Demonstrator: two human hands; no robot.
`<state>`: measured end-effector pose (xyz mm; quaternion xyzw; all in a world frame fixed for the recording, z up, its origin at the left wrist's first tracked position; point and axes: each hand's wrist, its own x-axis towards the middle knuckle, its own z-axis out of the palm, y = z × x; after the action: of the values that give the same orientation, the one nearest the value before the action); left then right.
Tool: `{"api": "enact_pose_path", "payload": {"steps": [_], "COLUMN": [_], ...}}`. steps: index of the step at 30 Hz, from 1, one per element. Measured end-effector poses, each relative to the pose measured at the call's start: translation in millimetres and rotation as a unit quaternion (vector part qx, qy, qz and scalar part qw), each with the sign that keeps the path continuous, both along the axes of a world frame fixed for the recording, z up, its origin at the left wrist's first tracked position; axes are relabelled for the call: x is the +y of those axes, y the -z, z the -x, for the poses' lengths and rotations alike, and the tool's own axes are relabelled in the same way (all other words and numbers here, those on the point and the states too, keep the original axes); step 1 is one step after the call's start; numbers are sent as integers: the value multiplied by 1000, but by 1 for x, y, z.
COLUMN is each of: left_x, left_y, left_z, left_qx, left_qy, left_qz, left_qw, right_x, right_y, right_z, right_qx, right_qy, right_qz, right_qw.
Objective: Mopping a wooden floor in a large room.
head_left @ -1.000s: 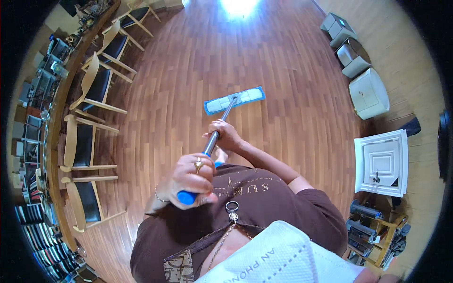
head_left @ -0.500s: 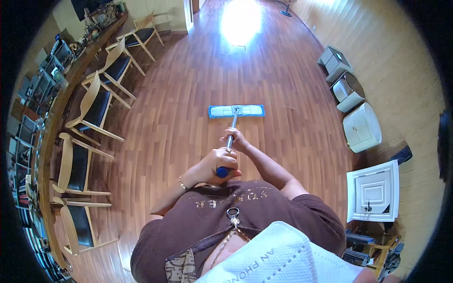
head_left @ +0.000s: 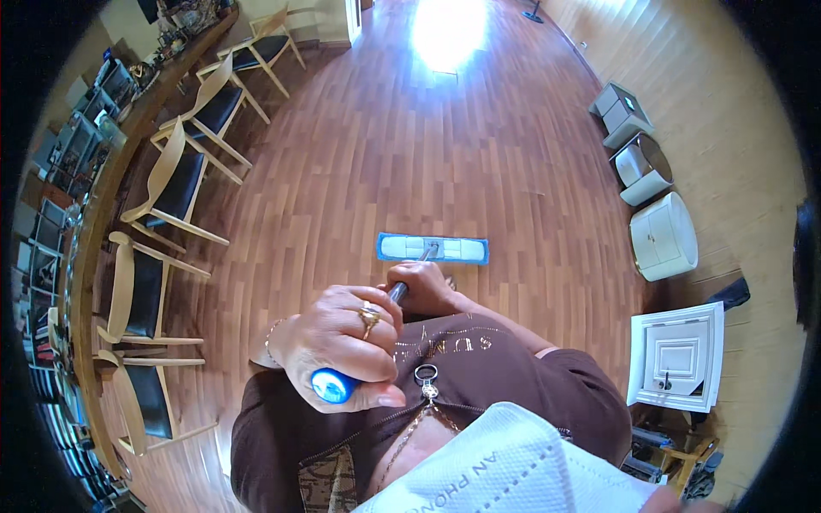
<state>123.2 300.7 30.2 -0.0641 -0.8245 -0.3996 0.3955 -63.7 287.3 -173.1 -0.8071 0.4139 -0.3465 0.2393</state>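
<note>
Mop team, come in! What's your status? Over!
Left hand around blue handle end; right hand further down. Mop head flat on floor. Chairs left, well apart.

Person's left hand (head_left: 346,342) is up close in front of the chest, fingers wrapped tight, thumb poking out toward their right. Right hand (head_left: 423,286) is kinda fisted too, just farther out, with the right forearm (head_left: 505,325) angling inward.

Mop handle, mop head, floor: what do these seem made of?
Mop handle: probably polished metal, by its grey shine. Mop head: apparently matte fabric, soft-looking blue edge; white top unclear. Floor: likely glossy wood or laminate, plank pattern, bright glare.
</note>
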Motion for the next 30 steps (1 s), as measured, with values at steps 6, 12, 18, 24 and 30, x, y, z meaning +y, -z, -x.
{"api": "enact_pose_path", "payload": {"steps": [6,12,18,24,30], "left_x": [-17,-52,-106,-170,-228], "left_y": [12,29,80,134,114], "left_z": [18,44,89,141,171], "left_qx": [7,-71,-135,-139,-144], "left_qy": [-14,-66,-122,-176,-170], "left_qz": [-12,-2,10,-10,10], "left_qw": [1000,995,983,974,975], "right_x": [-25,-73,-147,-241,-292], "right_y": [10,35,85,143,124], "right_z": [15,45,88,141,165], "right_qx": [9,16,-22,-138,-121], "right_qy": [-3,58,102,64,88], "right_qz": [48,29,25,17,-21], "right_qw": [999,998,994,988,988]}}
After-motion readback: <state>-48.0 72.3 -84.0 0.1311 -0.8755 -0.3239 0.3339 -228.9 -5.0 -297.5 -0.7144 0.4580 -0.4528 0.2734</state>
